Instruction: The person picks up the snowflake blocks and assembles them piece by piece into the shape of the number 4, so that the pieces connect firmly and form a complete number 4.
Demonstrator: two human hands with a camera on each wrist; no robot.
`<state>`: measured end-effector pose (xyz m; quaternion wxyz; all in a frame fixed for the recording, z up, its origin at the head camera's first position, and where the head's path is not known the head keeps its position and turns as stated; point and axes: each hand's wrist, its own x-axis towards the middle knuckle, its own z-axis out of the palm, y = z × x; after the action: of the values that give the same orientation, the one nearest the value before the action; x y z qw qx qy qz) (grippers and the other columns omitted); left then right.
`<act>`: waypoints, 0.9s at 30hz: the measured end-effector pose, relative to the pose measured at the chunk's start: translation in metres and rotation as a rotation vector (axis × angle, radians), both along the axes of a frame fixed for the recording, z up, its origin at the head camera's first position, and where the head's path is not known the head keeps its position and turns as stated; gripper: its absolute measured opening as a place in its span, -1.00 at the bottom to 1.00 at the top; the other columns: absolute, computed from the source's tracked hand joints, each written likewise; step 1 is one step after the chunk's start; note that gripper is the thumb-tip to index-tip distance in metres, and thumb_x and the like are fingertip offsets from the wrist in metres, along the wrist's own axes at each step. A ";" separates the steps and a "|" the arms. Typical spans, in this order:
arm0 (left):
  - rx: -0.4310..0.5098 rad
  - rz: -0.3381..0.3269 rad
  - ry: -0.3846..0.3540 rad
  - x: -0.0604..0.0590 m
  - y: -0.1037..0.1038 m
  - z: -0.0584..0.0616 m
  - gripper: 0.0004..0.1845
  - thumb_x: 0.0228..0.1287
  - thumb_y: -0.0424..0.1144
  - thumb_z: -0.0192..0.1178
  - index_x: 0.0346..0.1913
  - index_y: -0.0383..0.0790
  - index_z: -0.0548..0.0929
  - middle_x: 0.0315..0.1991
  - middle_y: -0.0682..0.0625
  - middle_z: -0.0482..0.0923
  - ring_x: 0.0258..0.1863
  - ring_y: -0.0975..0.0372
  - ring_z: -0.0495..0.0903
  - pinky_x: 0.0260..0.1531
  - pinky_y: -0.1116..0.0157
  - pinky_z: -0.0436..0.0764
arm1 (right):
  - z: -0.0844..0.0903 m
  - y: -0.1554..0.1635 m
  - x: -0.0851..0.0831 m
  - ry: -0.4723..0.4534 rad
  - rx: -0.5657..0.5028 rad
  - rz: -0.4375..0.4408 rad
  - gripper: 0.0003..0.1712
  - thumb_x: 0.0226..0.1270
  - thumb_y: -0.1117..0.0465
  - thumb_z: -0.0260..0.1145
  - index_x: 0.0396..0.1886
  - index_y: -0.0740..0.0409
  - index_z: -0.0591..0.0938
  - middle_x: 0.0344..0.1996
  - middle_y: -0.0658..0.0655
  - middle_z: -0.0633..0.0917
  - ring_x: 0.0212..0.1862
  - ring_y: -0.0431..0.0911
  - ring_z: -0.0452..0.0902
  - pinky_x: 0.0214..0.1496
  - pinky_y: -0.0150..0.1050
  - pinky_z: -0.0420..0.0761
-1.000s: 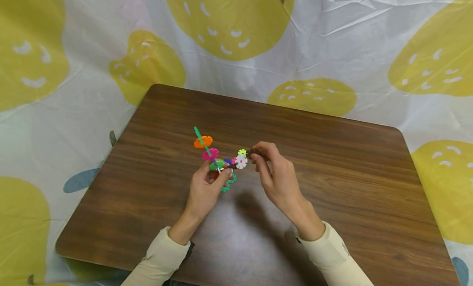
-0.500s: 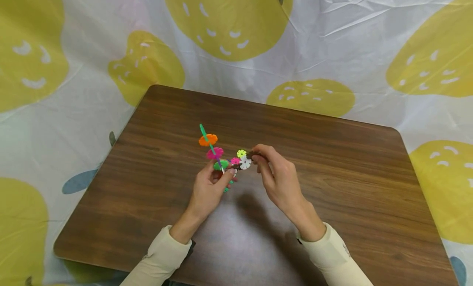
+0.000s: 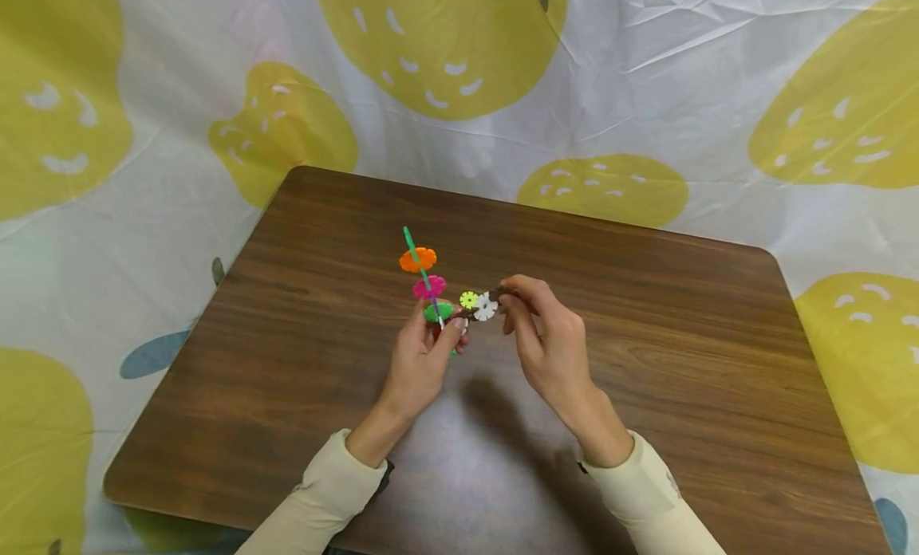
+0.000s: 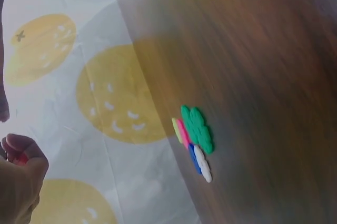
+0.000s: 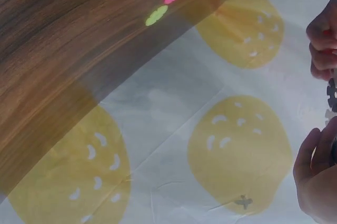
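We count two hands, the left hand (image 3: 424,356) and the right hand (image 3: 549,344), and one bench (image 3: 646,364) beneath them. Between them is one linked toy (image 3: 438,296) of snowflake discs; we make out five clearly: orange, pink, green, yellow-green and white. Any others are hidden by the fingers.

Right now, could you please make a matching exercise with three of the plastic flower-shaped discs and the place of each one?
Things:
1. orange plastic flower-shaped disc
2. white plastic flower-shaped disc
3. pink plastic flower-shaped disc

Places:
a. middle of the slanted green stick
b. next to the right hand
c. uppermost on the stick

Pairs: 1-c, 2-b, 3-a
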<state>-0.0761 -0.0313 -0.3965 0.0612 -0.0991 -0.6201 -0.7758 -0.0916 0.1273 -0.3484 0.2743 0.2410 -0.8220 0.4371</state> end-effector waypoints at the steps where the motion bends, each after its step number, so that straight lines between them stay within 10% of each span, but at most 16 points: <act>1: 0.008 0.002 0.002 0.000 0.001 0.000 -0.83 0.28 -0.40 0.06 -0.12 -0.41 0.39 -0.36 -0.27 0.45 -0.42 0.23 0.51 -0.40 0.36 0.61 | 0.000 -0.001 0.000 0.007 -0.014 0.004 -0.81 0.27 0.28 0.20 -0.12 0.13 0.58 -0.57 -0.05 0.59 -0.57 -0.30 0.47 -0.54 -0.52 0.40; 14: 0.072 0.052 0.034 0.002 0.000 0.003 -0.81 0.27 -0.42 0.05 -0.10 -0.44 0.39 -0.34 -0.17 0.47 -0.41 0.22 0.52 -0.38 0.33 0.62 | 0.010 -0.006 -0.001 0.019 0.007 0.059 -0.81 0.25 0.29 0.22 -0.14 0.13 0.61 -0.53 -0.03 0.62 -0.55 -0.32 0.47 -0.48 -0.52 0.47; 27: 0.056 0.100 0.013 0.002 -0.017 0.002 -0.80 0.24 -0.40 0.10 -0.11 -0.40 0.43 -0.33 -0.19 0.48 -0.42 0.08 0.57 -0.38 0.33 0.66 | 0.004 0.008 -0.011 -0.172 0.103 -0.029 -0.66 0.39 0.06 0.04 0.13 -0.15 0.46 -0.40 -0.10 0.66 -0.36 -0.34 0.55 -0.27 -0.36 0.57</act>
<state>-0.0738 -0.0478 -0.3945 0.1068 -0.0715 -0.6018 -0.7882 -0.1030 0.1353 -0.3441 0.1964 0.2047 -0.8671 0.4095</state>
